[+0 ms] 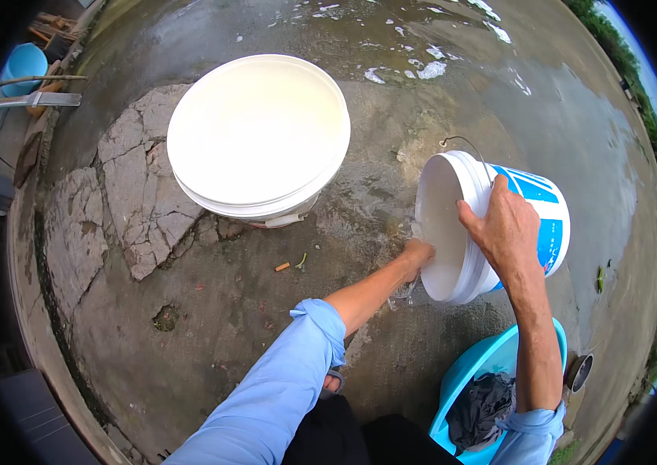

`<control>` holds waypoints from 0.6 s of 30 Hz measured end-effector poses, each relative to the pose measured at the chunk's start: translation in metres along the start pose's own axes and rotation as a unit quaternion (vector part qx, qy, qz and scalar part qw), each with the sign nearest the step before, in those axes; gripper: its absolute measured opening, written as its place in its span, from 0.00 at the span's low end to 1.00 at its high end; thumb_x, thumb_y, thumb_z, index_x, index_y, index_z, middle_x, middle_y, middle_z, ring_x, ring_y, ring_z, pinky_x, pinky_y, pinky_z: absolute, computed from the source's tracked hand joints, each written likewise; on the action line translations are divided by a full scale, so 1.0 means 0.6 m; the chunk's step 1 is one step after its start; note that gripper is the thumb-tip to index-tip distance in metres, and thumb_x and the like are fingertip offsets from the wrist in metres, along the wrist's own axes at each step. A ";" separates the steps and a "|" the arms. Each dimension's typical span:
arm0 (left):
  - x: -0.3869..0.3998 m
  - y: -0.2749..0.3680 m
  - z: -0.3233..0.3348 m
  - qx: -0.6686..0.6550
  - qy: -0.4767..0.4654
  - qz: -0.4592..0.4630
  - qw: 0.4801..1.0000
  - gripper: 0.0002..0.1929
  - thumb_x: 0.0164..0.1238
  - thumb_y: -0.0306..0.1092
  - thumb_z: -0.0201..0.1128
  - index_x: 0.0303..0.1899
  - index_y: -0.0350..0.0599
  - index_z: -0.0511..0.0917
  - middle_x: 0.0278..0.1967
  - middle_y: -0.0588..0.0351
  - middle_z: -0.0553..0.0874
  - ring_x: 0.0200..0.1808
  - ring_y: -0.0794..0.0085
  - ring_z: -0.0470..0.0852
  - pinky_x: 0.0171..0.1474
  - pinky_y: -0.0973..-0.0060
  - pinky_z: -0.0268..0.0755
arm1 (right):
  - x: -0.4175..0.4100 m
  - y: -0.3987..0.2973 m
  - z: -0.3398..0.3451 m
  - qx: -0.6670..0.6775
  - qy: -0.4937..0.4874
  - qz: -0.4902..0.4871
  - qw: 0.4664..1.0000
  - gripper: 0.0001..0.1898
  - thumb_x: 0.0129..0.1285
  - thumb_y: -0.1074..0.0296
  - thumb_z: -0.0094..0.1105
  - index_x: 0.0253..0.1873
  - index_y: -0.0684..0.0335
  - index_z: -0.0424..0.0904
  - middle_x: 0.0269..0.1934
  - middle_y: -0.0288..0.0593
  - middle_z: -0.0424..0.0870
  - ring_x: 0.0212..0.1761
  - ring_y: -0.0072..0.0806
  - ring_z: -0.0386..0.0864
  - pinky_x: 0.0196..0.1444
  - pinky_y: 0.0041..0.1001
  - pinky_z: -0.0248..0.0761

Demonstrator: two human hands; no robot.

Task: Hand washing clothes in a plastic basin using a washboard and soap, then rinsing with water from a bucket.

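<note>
A white plastic bucket with a blue printed pattern (529,215) lies tipped over to the left, its mouth facing left and its wire handle raised. My right hand (506,224) grips its rim near the handle, thumb at the mouth's edge. My left hand (420,256) is at the lower part of the mouth, with water splashing around it; its fingers are partly hidden. To the left stands a large white bucket (259,136), its top bright white; whether that is a lid or its contents I cannot tell. Below the tipped bucket, a turquoise basin (450,386) holds dark wet cloth (482,410).
Cracked concrete slabs (142,180) lie on the left, beside a raised edge. Wet ground with foam (433,70) spreads ahead. A small round metal-looking vessel (581,372) is right of the basin. A blue bucket (25,67) and wood pieces are at the far left.
</note>
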State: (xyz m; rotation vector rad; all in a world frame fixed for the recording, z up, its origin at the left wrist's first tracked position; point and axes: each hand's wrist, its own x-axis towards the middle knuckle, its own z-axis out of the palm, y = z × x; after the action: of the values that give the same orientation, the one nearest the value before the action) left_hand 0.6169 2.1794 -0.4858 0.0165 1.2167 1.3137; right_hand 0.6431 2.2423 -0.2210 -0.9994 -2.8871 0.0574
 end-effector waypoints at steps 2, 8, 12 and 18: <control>0.008 -0.001 0.013 -0.065 0.013 -0.041 0.997 0.16 0.57 0.23 0.56 0.49 0.36 0.73 0.36 0.50 0.78 0.31 0.66 0.77 0.34 0.66 0.73 | 0.005 0.007 0.010 -0.015 0.004 -0.007 1.000 0.24 0.54 0.55 0.67 0.40 0.75 0.72 0.24 0.59 0.82 0.26 0.48 0.83 0.29 0.39 0.76; 0.092 -0.029 0.026 -0.058 -0.054 -0.064 0.995 0.25 0.59 0.22 0.52 0.61 0.34 0.65 0.51 0.42 0.78 0.47 0.53 0.82 0.43 0.58 0.79 | 0.023 -0.020 0.013 -0.011 -0.014 -0.040 0.999 0.24 0.54 0.57 0.68 0.44 0.73 0.70 0.27 0.57 0.82 0.28 0.48 0.84 0.29 0.38 0.76; -0.049 0.087 0.080 0.006 -0.254 0.260 0.932 0.23 0.71 0.37 0.59 0.62 0.40 0.67 0.56 0.53 0.77 0.58 0.66 0.76 0.59 0.64 0.71 | 0.016 -0.041 0.028 -0.019 -0.073 -0.054 0.996 0.29 0.53 0.58 0.70 0.52 0.70 0.67 0.31 0.54 0.82 0.29 0.47 0.84 0.29 0.37 0.76; 0.016 0.049 0.095 -0.148 -0.249 0.116 0.950 0.22 0.70 0.34 0.57 0.62 0.40 0.66 0.55 0.52 0.77 0.56 0.64 0.78 0.56 0.62 0.73 | -0.026 -0.065 0.015 -0.096 -0.029 -0.093 0.991 0.27 0.51 0.60 0.72 0.49 0.67 0.66 0.29 0.45 0.79 0.24 0.33 0.84 0.21 0.27 0.75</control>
State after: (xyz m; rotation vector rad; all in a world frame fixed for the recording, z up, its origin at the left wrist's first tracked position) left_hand 0.6322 2.2307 -0.4491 0.2671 0.5943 1.5688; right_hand 0.6305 2.2019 -0.2286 -0.7587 -3.0720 -0.2106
